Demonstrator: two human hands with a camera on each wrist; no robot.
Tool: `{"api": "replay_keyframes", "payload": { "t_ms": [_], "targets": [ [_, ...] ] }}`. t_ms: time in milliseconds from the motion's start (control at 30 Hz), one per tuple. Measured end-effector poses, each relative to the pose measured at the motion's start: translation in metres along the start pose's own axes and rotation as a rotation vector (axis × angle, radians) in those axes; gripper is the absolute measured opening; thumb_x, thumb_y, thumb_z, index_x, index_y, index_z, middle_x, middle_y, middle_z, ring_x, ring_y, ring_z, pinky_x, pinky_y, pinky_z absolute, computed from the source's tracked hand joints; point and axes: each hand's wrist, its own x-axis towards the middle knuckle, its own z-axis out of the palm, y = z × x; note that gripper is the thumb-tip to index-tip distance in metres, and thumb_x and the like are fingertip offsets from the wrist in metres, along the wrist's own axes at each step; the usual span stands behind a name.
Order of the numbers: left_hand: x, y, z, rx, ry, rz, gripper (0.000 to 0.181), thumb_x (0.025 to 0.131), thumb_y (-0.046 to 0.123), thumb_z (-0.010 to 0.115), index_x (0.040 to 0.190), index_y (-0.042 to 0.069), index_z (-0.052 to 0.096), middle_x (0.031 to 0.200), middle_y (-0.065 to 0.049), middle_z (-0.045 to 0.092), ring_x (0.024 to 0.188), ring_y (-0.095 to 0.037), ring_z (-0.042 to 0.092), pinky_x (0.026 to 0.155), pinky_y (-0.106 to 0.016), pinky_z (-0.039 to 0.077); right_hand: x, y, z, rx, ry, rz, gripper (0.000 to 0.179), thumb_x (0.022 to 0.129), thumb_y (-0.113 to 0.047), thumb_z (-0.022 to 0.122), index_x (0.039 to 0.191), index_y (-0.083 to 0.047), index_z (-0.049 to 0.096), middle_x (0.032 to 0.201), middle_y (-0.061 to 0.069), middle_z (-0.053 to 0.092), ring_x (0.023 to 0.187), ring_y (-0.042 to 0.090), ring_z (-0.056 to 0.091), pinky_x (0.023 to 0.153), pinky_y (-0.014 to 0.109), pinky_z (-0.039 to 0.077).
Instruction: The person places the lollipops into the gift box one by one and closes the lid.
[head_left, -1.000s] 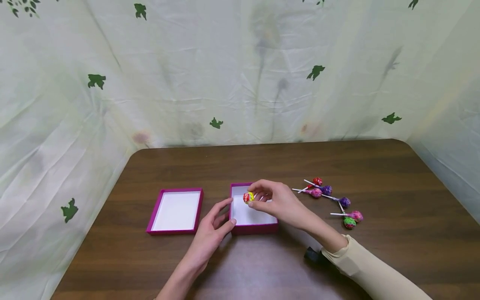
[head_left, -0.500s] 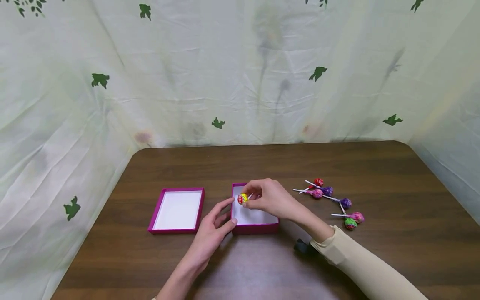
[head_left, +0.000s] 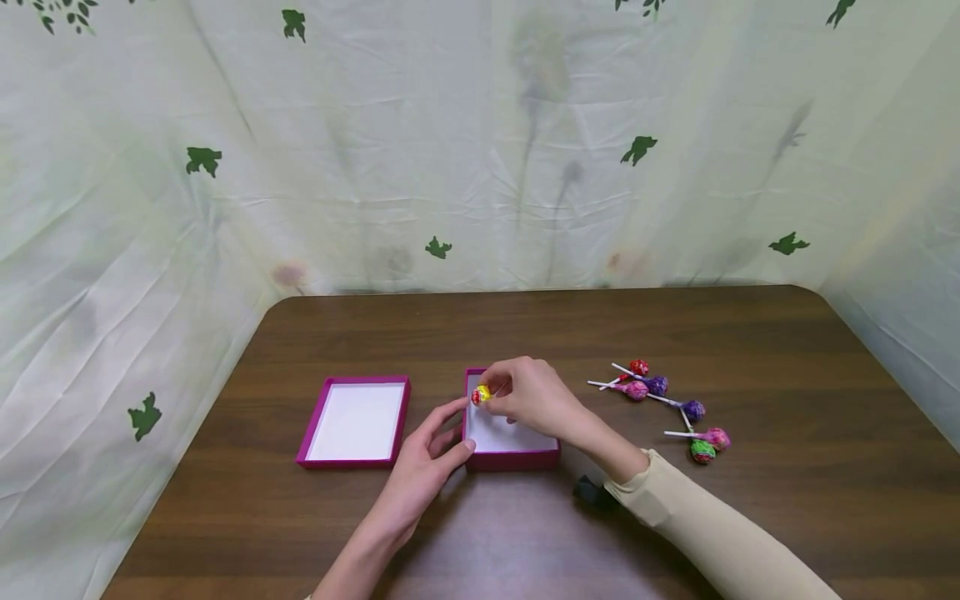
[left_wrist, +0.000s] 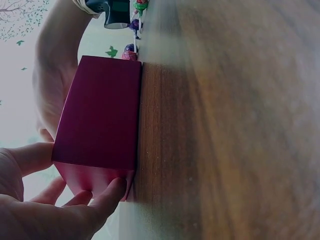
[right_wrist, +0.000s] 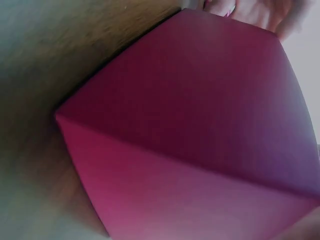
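A magenta box [head_left: 517, 461] with a white inside stands uncovered on the table. Over its left part, my right hand [head_left: 531, 402] pinches a lollipop in a yellow and red wrapper [head_left: 481, 394]; the fingers hide most of its stick. My left hand [head_left: 426, 450] rests against the left side of the box, its thumb by the near left corner. In the left wrist view, those fingertips [left_wrist: 119, 186] touch the end wall of the box. The right wrist view is mostly filled by the box's outer walls [right_wrist: 190, 95], so the lollipop is hidden there.
Left of the box lies its magenta lid [head_left: 354, 421], white inside facing up. Several wrapped lollipops [head_left: 636, 389] lie loose to the right, among them a green one [head_left: 702, 452]. A printed curtain [head_left: 480, 150] hangs behind the wooden table [head_left: 247, 517].
My right hand has moved slightly left with the lollipop, toward the box's left wall. The left hand stays against the box.
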Motion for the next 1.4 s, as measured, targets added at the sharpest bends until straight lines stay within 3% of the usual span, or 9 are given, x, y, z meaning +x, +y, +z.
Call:
{"api": "replay_keyframes", "payload": {
  "t_ms": [333,1033,1400],
  "targets": [
    [-0.002,0.001,-0.001,-0.001,-0.001,-0.019,0.049,0.093,0.007,0.065,0.137,0.026,0.056,0.151,-0.002,0.038,0.130,-0.033,0.047,0.100,-0.047,0.045,-0.001,-0.005,0.012,-0.169,0.103,-0.033,0.019,0.079,-0.015,0.077,0.098,-0.016,0.077,0.080,-0.008,0.070,0.073,0.005,0.062,0.063,0.027,0.048],
    [-0.001,0.001,0.000,0.022,0.012,-0.004,0.051,0.092,0.008,0.066,0.140,0.021,0.054,0.150,-0.003,0.039,0.131,-0.034,0.046,0.099,-0.049,0.045,0.011,0.001,0.027,-0.231,0.116,0.035,0.011,0.081,-0.013,0.078,0.092,-0.012,0.078,0.078,-0.006,0.070,0.073,0.011,0.062,0.065,0.028,0.047],
    [-0.001,0.001,0.000,0.021,0.026,-0.009,0.051,0.092,0.008,0.066,0.140,0.021,0.054,0.149,-0.003,0.040,0.130,-0.033,0.047,0.099,-0.049,0.045,0.013,0.000,0.027,-0.239,0.135,0.026,0.007,0.080,-0.010,0.078,0.087,-0.011,0.079,0.079,-0.002,0.073,0.074,0.015,0.065,0.063,0.029,0.048]
  ]
}}
